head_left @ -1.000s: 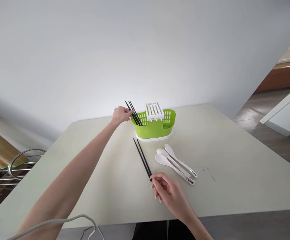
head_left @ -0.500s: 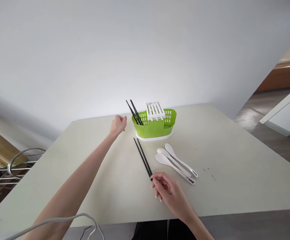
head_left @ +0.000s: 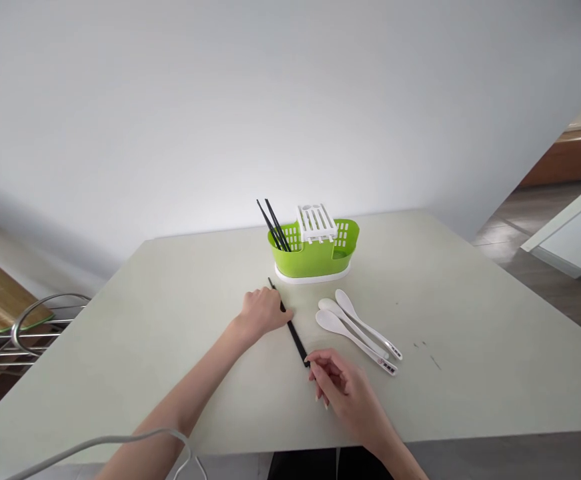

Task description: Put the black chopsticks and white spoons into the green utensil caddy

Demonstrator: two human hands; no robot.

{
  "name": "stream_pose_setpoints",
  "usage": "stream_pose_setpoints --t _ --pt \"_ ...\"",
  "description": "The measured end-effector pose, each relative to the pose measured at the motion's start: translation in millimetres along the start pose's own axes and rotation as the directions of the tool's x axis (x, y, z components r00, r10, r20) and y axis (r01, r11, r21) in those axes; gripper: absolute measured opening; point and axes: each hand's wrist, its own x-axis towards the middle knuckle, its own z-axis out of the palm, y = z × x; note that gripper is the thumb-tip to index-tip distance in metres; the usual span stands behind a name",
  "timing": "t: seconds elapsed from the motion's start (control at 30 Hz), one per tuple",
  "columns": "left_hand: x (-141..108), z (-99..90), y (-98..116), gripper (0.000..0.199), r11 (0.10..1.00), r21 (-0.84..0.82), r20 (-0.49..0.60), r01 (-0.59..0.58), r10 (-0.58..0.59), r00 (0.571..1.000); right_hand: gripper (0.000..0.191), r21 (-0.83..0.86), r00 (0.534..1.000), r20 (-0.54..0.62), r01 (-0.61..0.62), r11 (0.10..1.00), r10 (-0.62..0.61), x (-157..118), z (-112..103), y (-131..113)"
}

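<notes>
A pair of black chopsticks [head_left: 297, 339] lies on the table, now close together. My left hand [head_left: 263, 312] is closed over their upper middle, its fingers largely hidden behind its back. At their near ends, my right hand [head_left: 343, 388] pinches with thumb and forefinger, the other fingers curled below. Just beyond stands a green cutlery basket [head_left: 315, 265] on a white base, with a white slotted rack [head_left: 317, 223] at its middle. More black chopsticks [head_left: 276, 227] lean in its left compartment. Several white spoons [head_left: 343, 323] lie right of the chopsticks, bowls toward the basket.
The pale table [head_left: 470, 320] meets a white wall [head_left: 290, 100] at the back. A grey cable [head_left: 115, 439] crosses my left forearm at the bottom left. Left of the table is a metal rack [head_left: 25, 333]. Small dark marks [head_left: 435, 361] show on the tabletop at right.
My left hand has come from beside the basket, down and right, onto the chopsticks. The two chopsticks have drawn together. My right hand stays at their near ends.
</notes>
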Motion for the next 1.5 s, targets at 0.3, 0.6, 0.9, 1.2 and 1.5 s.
stream_pose_setpoints --t 0.3,0.6,0.9,1.2,1.5 --pt "-14 -11.2 -26 0.027 0.992 0.129 0.002 0.016 -0.016 1.000 0.041 -0.022 1.000 -0.010 -0.003 1.000 0.003 -1 1 0" --pt "-51 -29.2 -67 0.025 0.641 -0.753 -0.297 -0.149 -0.129 0.946 0.042 -0.064 1.000 -0.015 -0.008 0.998 0.007 -3 1 -6" --pt "-54 13.9 -51 0.027 -0.440 -0.878 -0.026 -0.188 -0.348 0.937 0.045 -0.019 1.000 -0.012 0.005 1.000 -0.006 -4 0 -7" --pt "-51 58.2 -32 0.004 -0.686 -0.703 0.158 -0.187 -0.407 0.900 0.046 -0.035 0.996 0.083 0.039 0.999 -0.036 -9 -4 -14" --pt "-56 69.5 -31 0.012 -0.651 -0.749 0.138 -0.121 -0.332 0.933 0.048 -0.123 0.997 0.072 0.044 0.991 -0.036 -7 -4 -15"
